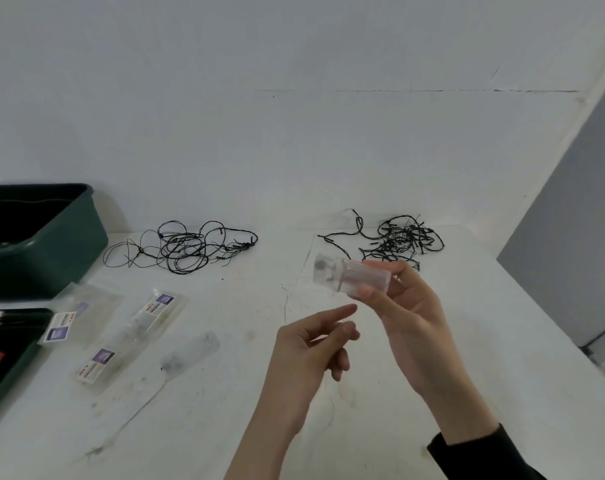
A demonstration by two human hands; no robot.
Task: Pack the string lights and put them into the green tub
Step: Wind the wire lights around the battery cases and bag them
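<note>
Left hand (pixel 311 344), loosely curled, holds nothing; right hand (pixel 408 313) grips a clear plastic pouch (pixel 351 277); two tangled black string lights (pixel 181 244) (pixel 401 239) lie unpacked on the white worktop (pixel 224 410), outside the green plastic tub (pixel 62 258).

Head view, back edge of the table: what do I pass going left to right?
green tub → loosely spread string lights → tighter bundle of string lights. The clear packet held in the right hand overlaps that bundle, so it is left out of the order.
</note>
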